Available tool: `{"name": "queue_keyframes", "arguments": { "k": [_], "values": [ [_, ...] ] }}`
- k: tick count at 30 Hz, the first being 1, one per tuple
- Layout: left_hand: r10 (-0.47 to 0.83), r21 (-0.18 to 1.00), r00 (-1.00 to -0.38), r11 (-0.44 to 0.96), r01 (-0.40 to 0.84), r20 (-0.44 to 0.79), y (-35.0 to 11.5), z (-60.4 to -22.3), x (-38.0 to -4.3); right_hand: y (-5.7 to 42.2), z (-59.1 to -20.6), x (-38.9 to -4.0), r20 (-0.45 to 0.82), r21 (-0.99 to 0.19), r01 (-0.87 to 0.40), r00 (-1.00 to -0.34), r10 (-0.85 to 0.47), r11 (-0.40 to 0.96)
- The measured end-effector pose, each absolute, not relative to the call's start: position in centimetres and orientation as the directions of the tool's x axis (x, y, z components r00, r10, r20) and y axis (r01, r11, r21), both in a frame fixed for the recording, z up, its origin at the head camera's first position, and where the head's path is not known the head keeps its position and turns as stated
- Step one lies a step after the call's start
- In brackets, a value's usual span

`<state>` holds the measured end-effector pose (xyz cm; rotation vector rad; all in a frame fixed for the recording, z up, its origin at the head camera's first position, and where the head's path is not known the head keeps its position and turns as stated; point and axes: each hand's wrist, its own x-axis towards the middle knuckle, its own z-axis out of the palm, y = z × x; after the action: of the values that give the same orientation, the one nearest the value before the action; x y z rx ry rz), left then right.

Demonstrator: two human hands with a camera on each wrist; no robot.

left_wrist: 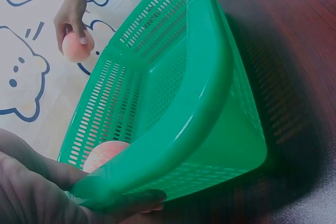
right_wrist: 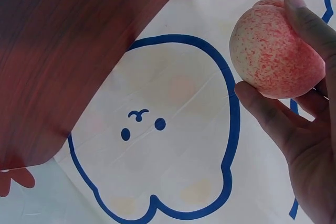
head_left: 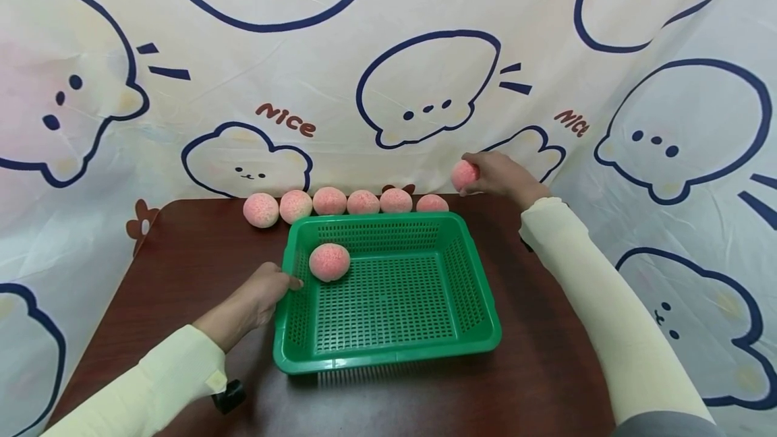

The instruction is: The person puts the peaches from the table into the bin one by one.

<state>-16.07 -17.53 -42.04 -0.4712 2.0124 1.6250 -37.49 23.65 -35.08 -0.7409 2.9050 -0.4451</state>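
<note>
Currently the person's right hand (head_left: pixel 494 174) pinches a round, pink-and-cream speckled peach (head_left: pixel 465 175) btwn thumb & fingers, clear of the glossy dark red-brown wood-look table (head_left: pixel 182 295), near its back edge & just past the R end of a row of peaches. R wrist view shows thumb on one side, fingers on the other, w/ much of the speckled skin exposed. Can't tell whether that peach touches the cloth behind.

The left hand (head_left: pixel 264 292) grips the L side of a rectangular green plastic basket w/ slotted walls (head_left: pixel 388 356), thumb over the rim, fingers under it outside; grip is narrow, rim caught btwn.

Inside the basket, toward its back L corner & near the L hand, sits one round pink peach (head_left: pixel 330 262); it rests on the mesh floor.

Behind the basket, a row of six pink-and-cream peaches (head_left: pixel 363 202) lines the table's back edge, side by side; the R-most is partly hidden by the basket's back rim, the L-most stands out past the back L corner.

Pale cloth w/ navy cartoon outlines (head_left: pixel 425 86) hangs behind & at both sides. Both sleeves are pale yellow, e.g. the R one (head_left: pixel 597 295).
</note>
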Motion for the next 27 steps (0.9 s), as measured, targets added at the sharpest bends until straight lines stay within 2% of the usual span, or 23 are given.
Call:
{"name": "queue_keyframes", "arguments": {
  "k": [27],
  "values": [
    [0.057,0.794,-0.806,0.223,-0.565,-0.59,-17.6,-42.0,-16.1,21.3,-35.3,-36.3,-0.026,-0.31,-0.493,-0.85,-0.526,0.813]
  ]
}}
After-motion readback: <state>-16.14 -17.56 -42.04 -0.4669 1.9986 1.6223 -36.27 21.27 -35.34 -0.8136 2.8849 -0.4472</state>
